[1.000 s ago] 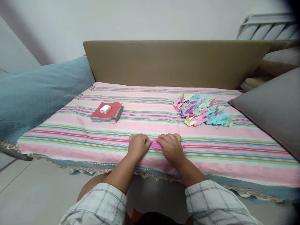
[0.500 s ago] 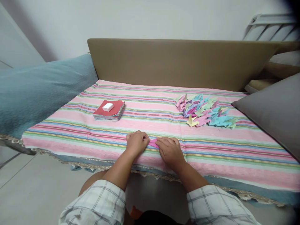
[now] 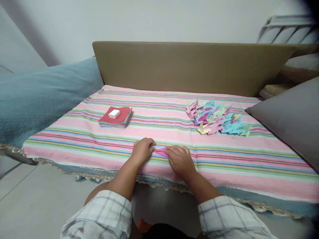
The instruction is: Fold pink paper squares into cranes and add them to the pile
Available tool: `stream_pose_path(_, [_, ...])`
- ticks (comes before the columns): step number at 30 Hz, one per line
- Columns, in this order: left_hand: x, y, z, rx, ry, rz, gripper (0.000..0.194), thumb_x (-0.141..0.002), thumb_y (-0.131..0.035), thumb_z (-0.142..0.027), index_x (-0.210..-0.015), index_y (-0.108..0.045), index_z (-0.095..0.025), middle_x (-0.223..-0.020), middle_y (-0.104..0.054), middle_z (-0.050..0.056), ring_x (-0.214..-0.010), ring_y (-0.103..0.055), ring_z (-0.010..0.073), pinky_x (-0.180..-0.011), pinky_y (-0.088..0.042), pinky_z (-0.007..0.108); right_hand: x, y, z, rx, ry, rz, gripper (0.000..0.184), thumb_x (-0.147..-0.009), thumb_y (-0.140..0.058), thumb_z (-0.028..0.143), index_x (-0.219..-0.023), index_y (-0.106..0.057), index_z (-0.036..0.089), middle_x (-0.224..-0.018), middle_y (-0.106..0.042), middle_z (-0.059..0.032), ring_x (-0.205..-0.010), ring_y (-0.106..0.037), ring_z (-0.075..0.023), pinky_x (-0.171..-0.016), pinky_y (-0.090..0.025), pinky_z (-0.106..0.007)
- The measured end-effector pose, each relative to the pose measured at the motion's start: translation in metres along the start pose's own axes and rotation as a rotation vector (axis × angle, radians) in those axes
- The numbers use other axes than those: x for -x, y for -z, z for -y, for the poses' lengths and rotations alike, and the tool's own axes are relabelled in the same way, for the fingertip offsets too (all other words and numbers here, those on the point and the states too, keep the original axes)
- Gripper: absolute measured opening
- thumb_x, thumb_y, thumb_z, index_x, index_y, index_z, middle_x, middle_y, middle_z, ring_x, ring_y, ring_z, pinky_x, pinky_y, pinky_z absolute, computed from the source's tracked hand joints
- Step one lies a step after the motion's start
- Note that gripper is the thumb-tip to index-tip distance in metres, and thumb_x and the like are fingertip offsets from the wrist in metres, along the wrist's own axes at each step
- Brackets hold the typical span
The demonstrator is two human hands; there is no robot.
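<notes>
A small folded piece of pink paper point(image 3: 161, 152) lies on the striped cloth point(image 3: 249, 159) near the front edge of the sofa seat. My left hand point(image 3: 142, 151) is curled, its fingertips pinching the paper's left end. My right hand point(image 3: 179, 159) presses down on the paper's right end with bent fingers and covers most of it. Both forearms come up from the bottom of the view in checked sleeves.
A stack of coloured paper squares point(image 3: 120, 120) with a small white block point(image 3: 114, 114) on top sits at the left. A pile of several folded paper cranes point(image 3: 216, 118) lies at the right. A blue cushion point(image 3: 42, 96) and a grey cushion point(image 3: 291, 116) flank the seat.
My left hand has slid slightly left along the paper, so more of the pink strip shows between the two hands. The view shifted a little.
</notes>
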State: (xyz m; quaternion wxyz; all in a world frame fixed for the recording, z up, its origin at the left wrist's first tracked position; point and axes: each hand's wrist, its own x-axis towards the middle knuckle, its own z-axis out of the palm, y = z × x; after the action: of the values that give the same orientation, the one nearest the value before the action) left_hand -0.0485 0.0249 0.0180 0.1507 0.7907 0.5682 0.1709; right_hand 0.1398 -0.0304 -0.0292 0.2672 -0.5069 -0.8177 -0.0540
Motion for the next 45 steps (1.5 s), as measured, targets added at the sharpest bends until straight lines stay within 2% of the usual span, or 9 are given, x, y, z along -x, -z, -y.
stream_pose_path(4, [0.011,0.0,-0.001,-0.022,-0.092,-0.183,0.028,-0.076,-0.044,-0.006,-0.091,-0.065,-0.018,-0.094,-0.065,0.005,-0.092,-0.057,0.0184,-0.085,-0.042,0.032,0.0,-0.001,0.0,-0.017,-0.004,-0.016,0.026,-0.087,-0.047,0.018,-0.107,-0.061,0.025,-0.117,-0.063,-0.0024,-0.106,-0.052,-0.0182,-0.088,-0.026,-0.035])
stream_pose_path(8, [0.038,-0.014,-0.012,-0.164,-0.355,-0.172,0.039,-0.077,-0.05,-0.012,-0.111,-0.062,-0.027,-0.116,-0.057,0.006,-0.104,-0.049,0.0232,-0.09,-0.039,0.039,-0.001,-0.002,-0.001,-0.031,-0.01,-0.01,0.025,-0.087,-0.047,0.019,-0.107,-0.061,0.025,-0.116,-0.064,-0.0026,-0.106,-0.052,-0.0184,-0.087,-0.027,-0.036])
stream_pose_path(10, [0.048,-0.022,-0.017,-0.272,-0.317,-0.18,0.049,-0.076,-0.052,-0.014,-0.121,-0.055,-0.033,-0.121,-0.052,0.008,-0.104,-0.047,0.0268,-0.089,-0.038,0.045,-0.001,-0.003,0.0,-0.032,-0.011,-0.013,0.025,-0.087,-0.047,0.019,-0.107,-0.062,0.024,-0.116,-0.064,-0.0032,-0.107,-0.052,-0.0186,-0.088,-0.027,-0.036])
stream_pose_path(14, [0.052,-0.026,-0.02,-0.342,-0.222,-0.148,0.05,-0.076,-0.053,-0.021,-0.124,-0.052,-0.036,-0.117,-0.049,0.01,-0.1,-0.046,0.0278,-0.085,-0.038,0.045,-0.001,-0.002,0.0,-0.032,-0.014,-0.017,0.028,-0.086,-0.047,0.017,-0.11,-0.061,0.024,-0.116,-0.064,-0.0029,-0.107,-0.052,-0.0185,-0.089,-0.027,-0.036])
stream_pose_path(20, [0.043,-0.006,-0.012,-0.335,-0.131,-0.064,0.042,-0.072,-0.059,-0.03,-0.113,-0.061,-0.034,-0.118,-0.047,0.008,-0.105,-0.044,0.0289,-0.087,-0.037,0.044,-0.001,-0.001,0.0,-0.058,-0.015,-0.005,0.028,-0.085,-0.048,0.017,-0.108,-0.062,0.026,-0.117,-0.063,-0.0017,-0.107,-0.052,-0.0192,-0.088,-0.027,-0.037])
stream_pose_path(23, [0.044,0.002,-0.009,-0.325,-0.088,-0.066,0.038,-0.073,-0.057,-0.03,-0.111,-0.063,-0.029,-0.108,-0.051,0.008,-0.097,-0.047,0.0262,-0.084,-0.037,0.041,-0.001,0.0,0.0,-0.073,-0.018,-0.013,0.028,-0.085,-0.047,0.017,-0.107,-0.062,0.026,-0.117,-0.063,-0.0014,-0.107,-0.052,-0.0191,-0.088,-0.028,-0.037])
stream_pose_path(30, [0.059,-0.01,-0.026,-0.381,-0.264,-0.047,0.056,-0.072,-0.052,-0.017,-0.124,-0.05,-0.039,-0.092,-0.051,0.005,-0.089,-0.046,0.0231,-0.086,-0.03,0.043,-0.001,-0.002,0.0,-0.077,-0.029,-0.015,0.028,-0.085,-0.046,0.016,-0.108,-0.061,0.024,-0.115,-0.064,-0.0033,-0.107,-0.052,-0.019,-0.088,-0.028,-0.037])
stream_pose_path(35, [0.06,-0.012,-0.025,-0.403,-0.22,0.013,0.049,-0.075,-0.052,-0.023,-0.122,-0.052,-0.039,-0.092,-0.052,0.005,-0.09,-0.047,0.0238,-0.085,-0.028,0.043,-0.001,-0.001,0.0,-0.072,-0.026,0.001,0.028,-0.086,-0.046,0.017,-0.108,-0.061,0.024,-0.117,-0.063,-0.0033,-0.108,-0.051,-0.019,-0.088,-0.028,-0.037])
stream_pose_path(45, [0.058,0.008,-0.01,-0.428,-0.087,0.091,0.045,-0.077,-0.055,-0.046,-0.121,-0.053,-0.037,-0.096,-0.058,0.006,-0.095,-0.052,0.0266,-0.083,-0.03,0.043,-0.001,0.001,0.001,-0.078,-0.041,0.015,0.028,-0.086,-0.047,0.017,-0.108,-0.062,0.026,-0.117,-0.063,-0.0015,-0.107,-0.052,-0.018,-0.088,-0.029,-0.035])
